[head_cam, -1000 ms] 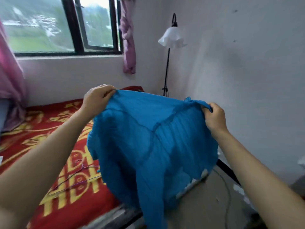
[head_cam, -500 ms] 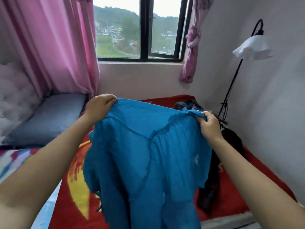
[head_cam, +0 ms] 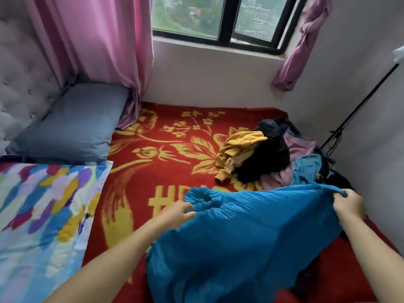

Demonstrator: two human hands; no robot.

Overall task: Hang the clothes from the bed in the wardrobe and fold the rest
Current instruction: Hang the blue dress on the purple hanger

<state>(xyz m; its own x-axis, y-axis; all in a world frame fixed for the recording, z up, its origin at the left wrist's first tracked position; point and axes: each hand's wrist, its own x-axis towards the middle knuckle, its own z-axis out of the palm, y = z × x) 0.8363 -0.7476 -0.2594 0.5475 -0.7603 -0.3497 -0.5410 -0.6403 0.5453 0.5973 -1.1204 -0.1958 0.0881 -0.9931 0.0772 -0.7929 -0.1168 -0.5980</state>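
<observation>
Grey pillow point(head_cam: 72, 125) far left, against pale tufted headboard point(head_cam: 19, 84). Multicolour quilt point(head_cam: 43, 215) near left, its edge over red blanket with yellow flowers point(head_cam: 166, 154). Pink curtain point(head_cam: 94, 47) hangs left of black-framed window point(head_cam: 227, 20), knotted purple curtain point(head_cam: 303, 44) right of it. Black lamp pole point(head_cam: 360, 106) far right, slanting along white wall point(head_cam: 360, 51).

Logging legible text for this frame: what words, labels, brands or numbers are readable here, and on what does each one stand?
"H": the first of the large yellow letters woven into the red blanket. The next letter may be "P" but is unclear, and the rest is hidden under the blue garment.
Nothing else reads: the clothes pile, the pillows and the wall show no legible label, brand or number.
</observation>
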